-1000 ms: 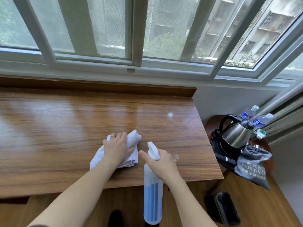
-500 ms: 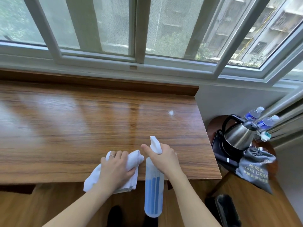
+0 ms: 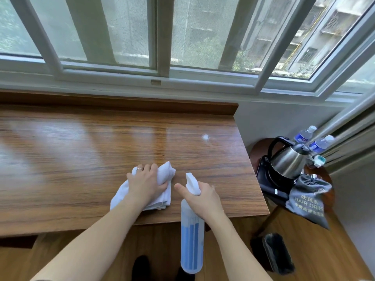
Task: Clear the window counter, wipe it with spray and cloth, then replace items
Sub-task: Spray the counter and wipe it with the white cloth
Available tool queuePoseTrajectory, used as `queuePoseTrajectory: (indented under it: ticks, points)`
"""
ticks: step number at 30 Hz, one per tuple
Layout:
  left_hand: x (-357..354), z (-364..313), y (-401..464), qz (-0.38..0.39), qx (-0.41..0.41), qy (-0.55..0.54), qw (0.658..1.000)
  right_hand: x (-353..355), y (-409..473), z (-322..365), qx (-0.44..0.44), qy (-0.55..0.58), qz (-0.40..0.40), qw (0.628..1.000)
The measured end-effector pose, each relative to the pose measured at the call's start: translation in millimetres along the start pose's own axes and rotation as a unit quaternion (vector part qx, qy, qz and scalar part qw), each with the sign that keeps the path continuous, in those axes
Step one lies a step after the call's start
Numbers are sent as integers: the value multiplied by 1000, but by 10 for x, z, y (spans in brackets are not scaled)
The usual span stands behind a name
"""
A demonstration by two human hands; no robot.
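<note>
Head view, looking down on a window counter [image 3: 81, 159] of glossy wood-grain laminate, long and rectangular, with a raised back lip under the white window frame [image 3: 158, 74].

Item: white cloth [image 3: 162, 196], soft, folded and bunched, lying on the counter at lower centre of the frame. The left hand [image 3: 147, 184] rests on top with its fingers [image 3: 153, 169] curled over the bundle, pressing it flat, a hold suited to wiping. A ring shows on one finger.

Item: spray bottle [image 3: 191, 238], slim translucent cylinder with blue liquid and a white trigger head. The right hand [image 3: 200, 198] grips its neck, fingers wrapped round it and thumb stretched toward the cloth; the body hangs below the counter's near edge, nozzle aimed over the surface, likely ready to spray.

Item: small white fleck or droplet patch [image 3: 205, 137] on the counter, right of centre, apparently not yet wiped.

Item: round side table [image 3: 257, 157], right of the frame, holding the cleared goods: steel electric kettle [image 3: 288, 163] on a dark tray, two water bottles [image 3: 304, 134], a grey drawstring hair-dryer bag [image 3: 308, 199].

Stage, by judgement: counter cleared, wiping in hand, replacing yet to come.
</note>
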State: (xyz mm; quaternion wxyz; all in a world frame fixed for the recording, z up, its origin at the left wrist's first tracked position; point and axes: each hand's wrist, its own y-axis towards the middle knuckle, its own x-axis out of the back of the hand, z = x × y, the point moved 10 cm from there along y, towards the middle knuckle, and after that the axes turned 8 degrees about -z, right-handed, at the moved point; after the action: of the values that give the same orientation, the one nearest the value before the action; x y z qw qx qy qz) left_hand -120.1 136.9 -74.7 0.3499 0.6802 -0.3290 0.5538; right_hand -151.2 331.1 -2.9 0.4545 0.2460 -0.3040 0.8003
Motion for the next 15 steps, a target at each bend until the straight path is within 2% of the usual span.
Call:
queuePoseTrajectory:
  ticks: [3, 9, 15]
  points:
    - [-25, -35, -132, 8, -17, 6, 1000, -5, -14, -110, -17, -2, -2, 1000]
    - [4, -189, -681, -48, -93, 9, 994, -31, -10, -266, -22, 2, 8, 1000]
    - [39, -240, -816, -72, -83, 3, 994, -36, 36, -330, -4, -10, 33, 999]
